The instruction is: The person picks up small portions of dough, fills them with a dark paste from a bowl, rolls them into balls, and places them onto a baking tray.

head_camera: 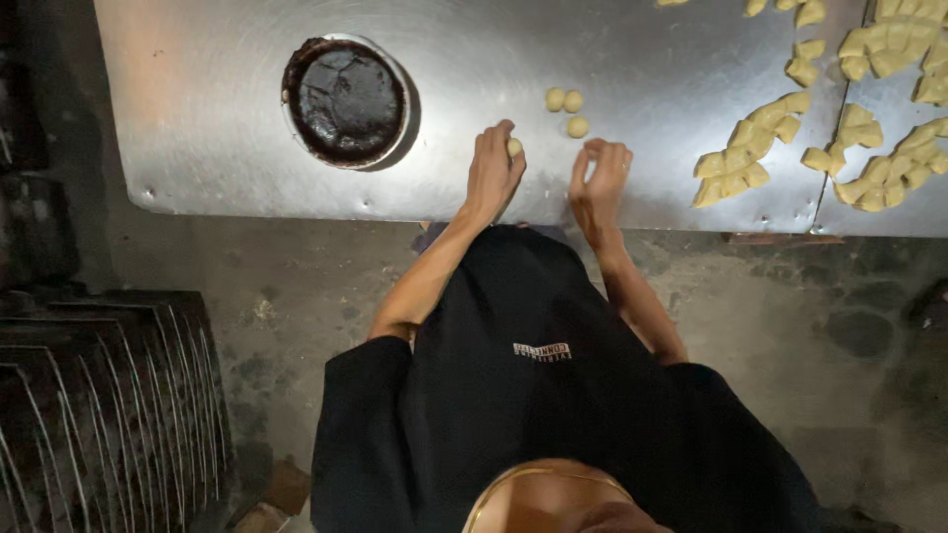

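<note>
Dough ball (513,147) pinched in left hand (492,170) grip; right hand (600,176) fingers curled, empty.

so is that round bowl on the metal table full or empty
Full, nearly to the rim. The round bowl on the metal table holds a dark brown mass with a cracked surface; what it is, I cannot tell.

My left hand (493,170) pinches a dough ball (513,147) on the steel counter (217,118); my right hand (599,178) curls beside it, three balls (565,109) just beyond.
</note>
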